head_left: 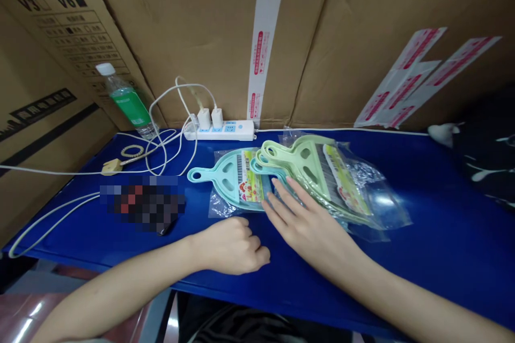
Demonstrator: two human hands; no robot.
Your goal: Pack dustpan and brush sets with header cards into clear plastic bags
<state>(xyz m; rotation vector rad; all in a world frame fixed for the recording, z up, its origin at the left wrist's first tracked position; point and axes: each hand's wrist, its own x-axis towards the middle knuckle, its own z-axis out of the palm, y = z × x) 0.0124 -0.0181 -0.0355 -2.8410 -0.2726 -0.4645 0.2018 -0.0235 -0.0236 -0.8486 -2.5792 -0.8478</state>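
Observation:
My left hand (235, 246) rests as a fist near the front of the blue table, with nothing showing in it. Fingers spread, my right hand (303, 220) lies at the near side of several bagged dustpan sets, its fingertips by the handles. A light blue dustpan (228, 178) in clear plastic lies on the left, its ring handle pointing left. Overlapping it on the right are stacked green dustpans (298, 154) with dark-bristled brushes and printed cards. More blue shows under the green ones, partly hidden by my right hand.
Behind stand large cardboard boxes (209, 37). A white power strip (237, 130) with plugged chargers sits at the back, near a green-labelled bottle (131, 104). White cables, a yellow connector (111, 166) and a blurred dark object (145, 206) lie left. Dark patterned fabric (483, 144) is at right.

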